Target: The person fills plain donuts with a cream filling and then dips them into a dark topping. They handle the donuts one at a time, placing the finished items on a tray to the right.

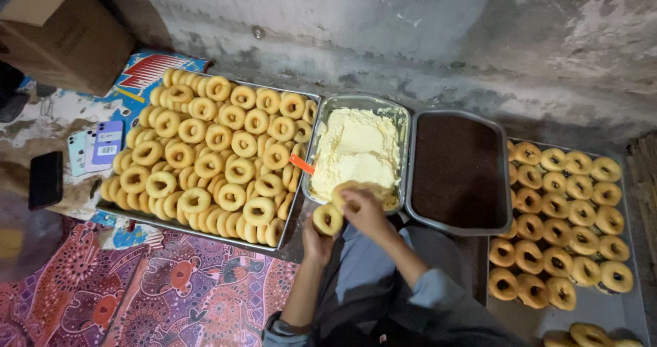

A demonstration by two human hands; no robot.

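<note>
Golden ring doughnut (328,219) held over the tray edge.
Left hand (316,241) grips it from below, hole facing up; right hand (363,207), fingers curled, works a second doughnut (356,191) above the pale, fluffy cream tray (404,124).

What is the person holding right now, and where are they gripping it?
The left hand holds a plain ring doughnut from below, by its lower edge. The right hand rests on another doughnut at the cream tray; its grip is hidden.

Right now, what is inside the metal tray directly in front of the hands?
The metal tray holds pale yellow cream and an orange-handled tool. The right hand covers the near edge; the tray's bottom is hidden.
</note>
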